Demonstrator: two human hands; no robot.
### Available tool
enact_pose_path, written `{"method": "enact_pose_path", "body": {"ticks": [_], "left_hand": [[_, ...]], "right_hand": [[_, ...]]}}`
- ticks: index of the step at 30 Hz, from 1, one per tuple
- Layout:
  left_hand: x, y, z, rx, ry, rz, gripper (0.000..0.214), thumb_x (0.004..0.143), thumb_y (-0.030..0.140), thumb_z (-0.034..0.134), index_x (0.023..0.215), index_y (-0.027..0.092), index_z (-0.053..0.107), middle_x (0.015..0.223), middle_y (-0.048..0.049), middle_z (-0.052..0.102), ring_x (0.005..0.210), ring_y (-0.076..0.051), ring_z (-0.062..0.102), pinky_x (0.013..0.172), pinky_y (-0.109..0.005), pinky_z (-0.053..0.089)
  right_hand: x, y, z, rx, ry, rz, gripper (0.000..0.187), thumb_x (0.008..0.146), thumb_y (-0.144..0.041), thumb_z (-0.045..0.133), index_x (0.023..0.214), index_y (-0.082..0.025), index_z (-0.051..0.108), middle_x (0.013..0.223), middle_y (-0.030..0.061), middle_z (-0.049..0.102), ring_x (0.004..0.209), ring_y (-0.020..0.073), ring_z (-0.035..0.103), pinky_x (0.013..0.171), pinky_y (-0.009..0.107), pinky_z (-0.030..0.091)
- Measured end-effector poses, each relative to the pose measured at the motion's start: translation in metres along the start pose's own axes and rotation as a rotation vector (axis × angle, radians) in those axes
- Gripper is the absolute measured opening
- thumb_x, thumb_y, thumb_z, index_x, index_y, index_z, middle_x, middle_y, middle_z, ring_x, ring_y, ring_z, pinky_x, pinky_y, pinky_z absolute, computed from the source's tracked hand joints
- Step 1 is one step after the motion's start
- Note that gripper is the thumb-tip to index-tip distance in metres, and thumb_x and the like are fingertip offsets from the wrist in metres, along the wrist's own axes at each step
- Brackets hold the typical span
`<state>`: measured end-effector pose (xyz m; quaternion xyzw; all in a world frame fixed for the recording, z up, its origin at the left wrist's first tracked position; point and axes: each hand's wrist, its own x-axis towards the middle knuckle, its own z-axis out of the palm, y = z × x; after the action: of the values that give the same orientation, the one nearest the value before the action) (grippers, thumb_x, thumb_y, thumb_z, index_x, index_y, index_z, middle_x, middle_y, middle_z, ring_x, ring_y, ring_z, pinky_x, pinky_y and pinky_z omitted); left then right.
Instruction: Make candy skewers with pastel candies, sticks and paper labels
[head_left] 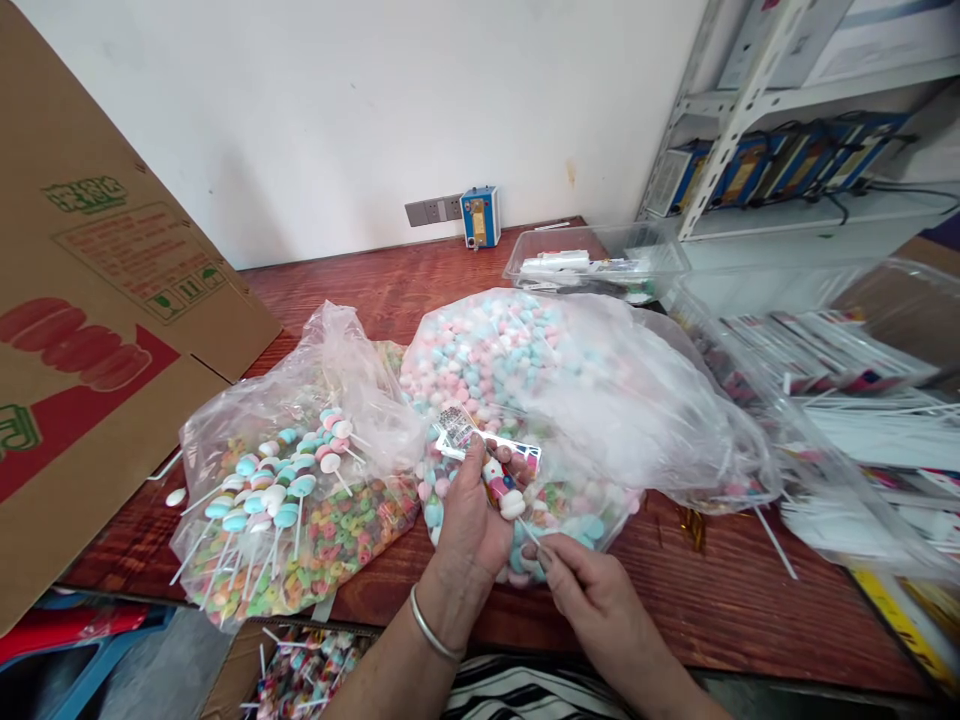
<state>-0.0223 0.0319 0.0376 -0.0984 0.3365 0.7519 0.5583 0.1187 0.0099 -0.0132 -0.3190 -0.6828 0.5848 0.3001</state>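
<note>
In the head view, my left hand (472, 525) is closed round a candy lollipop (512, 503) of stacked marshmallow-like pieces, partly inside a printed plastic wrapper (456, 428). Its white stick (529, 533) points down to the right. The thumb and fingertips of my right hand (589, 585) pinch that stick near its lower end. Behind my hands lies a clear bag of pink, white and blue candies (480, 350). To the left, several unwrapped candy lollipops (274, 495) rest on a clear bag of small coloured candy rings (360, 535).
A cardboard carton (112, 300) stands at the left. Clear plastic bins (600, 240) hold wrappers and white sticks (862, 425) at the back and right. Below the table edge, an open box contains wrapped lollipops (304, 670). A small blue machine (480, 218) stands by the wall.
</note>
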Motion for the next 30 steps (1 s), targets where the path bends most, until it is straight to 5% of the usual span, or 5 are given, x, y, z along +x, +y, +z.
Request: {"method": "enact_pose_path", "body": {"ticks": [3,6,13,22,30], "left_hand": [[0.002,-0.004,0.004,0.05,0.058,0.043,0.017,0.089,0.029,0.059,0.079,0.016,0.055,0.067,0.0006,0.057,0.057,-0.01,0.057,0.056,-0.021,0.051],[-0.001,-0.017,0.004,0.112,0.093,0.091,0.023,0.087,0.037,0.062,0.079,0.016,0.056,0.066,0.0004,0.058,0.055,-0.009,0.055,0.055,-0.021,0.05],[-0.012,-0.032,-0.015,0.181,-0.124,-0.05,0.032,0.083,0.045,0.064,0.085,0.013,0.062,0.074,-0.0044,0.064,0.071,-0.014,0.063,0.069,-0.025,0.052],[-0.003,-0.028,-0.005,0.145,-0.148,0.052,0.023,0.076,0.032,0.074,0.074,0.015,0.058,0.056,0.0056,0.05,0.05,-0.006,0.05,0.058,-0.02,0.046],[-0.011,-0.038,-0.019,0.294,-0.175,0.089,0.028,0.079,0.034,0.071,0.099,0.016,0.063,0.075,0.0001,0.064,0.074,-0.011,0.061,0.074,-0.022,0.046]], "right_hand": [[0.001,0.002,0.0,-0.732,0.19,-0.516,0.026,0.096,-0.02,0.045,0.096,-0.01,0.069,0.058,0.0035,0.062,0.048,0.0124,0.051,0.051,0.026,0.036],[0.008,0.0,0.0,-1.068,0.275,-0.698,0.028,0.095,-0.007,0.04,0.101,-0.005,0.068,0.053,0.0031,0.061,0.047,0.0133,0.051,0.054,0.029,0.034],[0.014,-0.002,-0.011,-0.844,0.293,-0.393,0.038,0.101,-0.025,0.034,0.084,-0.016,0.066,0.062,0.0046,0.066,0.051,0.0138,0.059,0.051,0.022,0.039],[0.008,0.006,-0.003,-0.759,0.227,-0.271,0.036,0.1,-0.029,0.033,0.103,-0.014,0.065,0.068,0.0077,0.069,0.055,0.0172,0.063,0.054,0.023,0.047],[0.014,0.001,-0.008,-0.496,0.139,-0.086,0.03,0.1,-0.031,0.033,0.102,-0.018,0.061,0.08,0.0073,0.072,0.066,0.0198,0.068,0.059,0.027,0.052]]}}
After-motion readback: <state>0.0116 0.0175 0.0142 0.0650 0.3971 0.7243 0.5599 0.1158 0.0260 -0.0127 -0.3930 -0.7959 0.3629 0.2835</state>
